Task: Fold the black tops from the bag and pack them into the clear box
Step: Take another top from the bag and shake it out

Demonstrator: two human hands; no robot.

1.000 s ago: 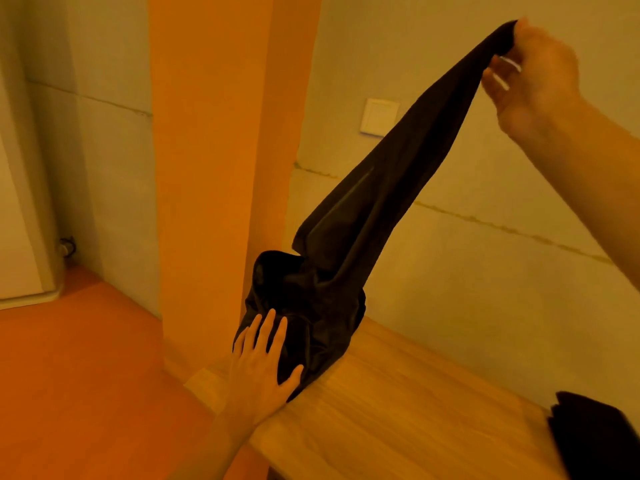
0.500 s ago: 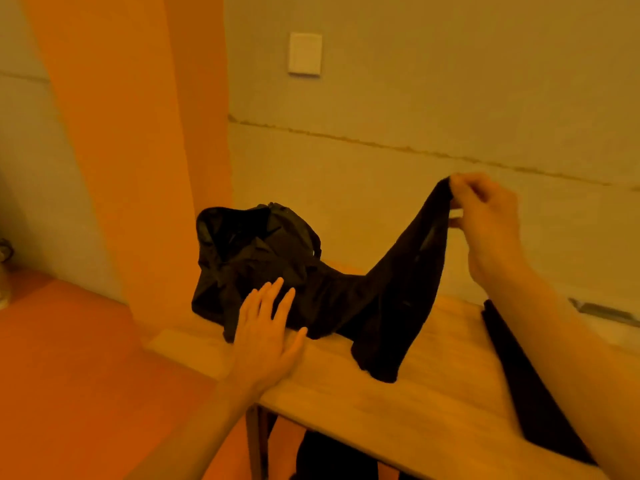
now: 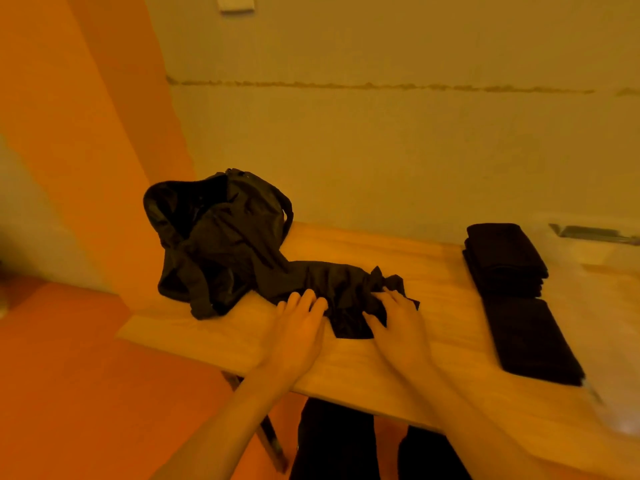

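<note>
A crumpled black top lies bunched on the wooden table, trailing out of the slumped black bag at the left end. My left hand rests on the top's left part with its fingers laid out. My right hand lies on the top's right part, fingertips on the cloth. At the right, a stack of folded black tops sits at the back and another folded black top nearer the front. The clear box shows faintly at the far right edge.
The table stands against a pale wall, with an orange column behind the bag. Orange floor lies to the left and below. My dark trouser legs show under the table's front edge. Bare wood lies between the crumpled top and the folded ones.
My right hand has brought the top down from the air onto the table. My left hand has slid from the bag onto the top. The view has tilted down and right.
</note>
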